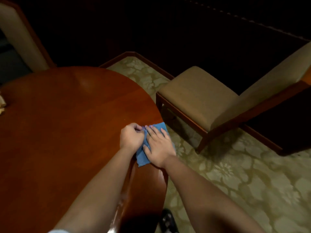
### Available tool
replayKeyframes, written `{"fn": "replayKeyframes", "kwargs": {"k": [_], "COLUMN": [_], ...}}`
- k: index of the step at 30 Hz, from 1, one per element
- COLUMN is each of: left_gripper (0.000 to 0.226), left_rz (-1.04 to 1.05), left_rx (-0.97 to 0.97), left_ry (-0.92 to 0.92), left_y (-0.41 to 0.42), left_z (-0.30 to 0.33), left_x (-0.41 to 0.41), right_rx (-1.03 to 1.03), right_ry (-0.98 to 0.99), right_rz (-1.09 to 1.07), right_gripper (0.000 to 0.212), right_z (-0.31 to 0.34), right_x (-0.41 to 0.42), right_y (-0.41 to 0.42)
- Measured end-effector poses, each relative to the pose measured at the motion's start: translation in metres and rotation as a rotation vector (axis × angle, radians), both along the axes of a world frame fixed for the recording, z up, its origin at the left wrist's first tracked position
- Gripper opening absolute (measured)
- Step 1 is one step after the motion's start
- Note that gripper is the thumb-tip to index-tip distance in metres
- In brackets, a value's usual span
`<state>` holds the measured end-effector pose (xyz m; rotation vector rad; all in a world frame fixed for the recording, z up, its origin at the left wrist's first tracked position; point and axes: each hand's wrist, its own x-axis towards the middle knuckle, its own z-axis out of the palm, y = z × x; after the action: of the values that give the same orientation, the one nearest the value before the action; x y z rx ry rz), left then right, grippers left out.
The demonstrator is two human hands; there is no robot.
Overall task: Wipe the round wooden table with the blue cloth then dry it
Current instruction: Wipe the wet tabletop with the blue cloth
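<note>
The round wooden table (pixel 67 118) fills the left and centre of the head view, reddish and glossy. A blue cloth (pixel 142 157) lies at its right edge. My right hand (pixel 158 147) lies flat on top of the cloth with straight fingers. My left hand (pixel 132 137) is curled beside it and pinches the cloth's left edge. Most of the cloth is hidden under the two hands.
A tan upholstered chair (pixel 198 96) with a wooden frame stands right of the table on patterned carpet (pixel 235 174). Another chair back (pixel 21 36) rises behind the table at top left. A pale object (pixel 2 105) lies at the table's left edge. A dark shoe (pixel 167 219) shows below.
</note>
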<state>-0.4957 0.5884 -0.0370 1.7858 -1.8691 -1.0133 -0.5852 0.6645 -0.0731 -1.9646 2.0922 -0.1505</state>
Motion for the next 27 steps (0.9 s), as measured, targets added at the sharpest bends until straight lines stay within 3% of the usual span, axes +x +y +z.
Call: {"fn": "replayKeyframes", "kwargs": {"k": [7, 13, 18, 23, 27], "left_gripper": [0.020, 0.012, 0.026, 0.026, 0.024], "left_rz": [0.040, 0.134, 0.298, 0.588, 0.693], "left_rx": [0.044, 0.063, 0.070, 0.099, 0.082], "left_ry": [-0.038, 0.021, 0.064, 0.118, 0.170], "left_y": [-0.042, -0.074, -0.098, -0.089, -0.062], "left_z": [0.007, 0.003, 0.011, 0.008, 0.004], "left_x": [-0.013, -0.017, 0.011, 0.061, 0.056], "right_rx": [0.050, 0.065, 0.083, 0.089, 0.088], "right_ry": [-0.009, -0.010, 0.016, 0.008, 0.039], "right_rz": [0.150, 0.274, 0.477, 0.769, 0.893], "right_gripper": [0.060, 0.089, 0.064, 0.063, 0.066], "right_z": [0.005, 0.002, 0.006, 0.006, 0.007], "right_x": [-0.028, -0.043, -0.024, 0.008, 0.006], "right_y": [-0.048, -0.097, -0.153, -0.175, -0.170]}}
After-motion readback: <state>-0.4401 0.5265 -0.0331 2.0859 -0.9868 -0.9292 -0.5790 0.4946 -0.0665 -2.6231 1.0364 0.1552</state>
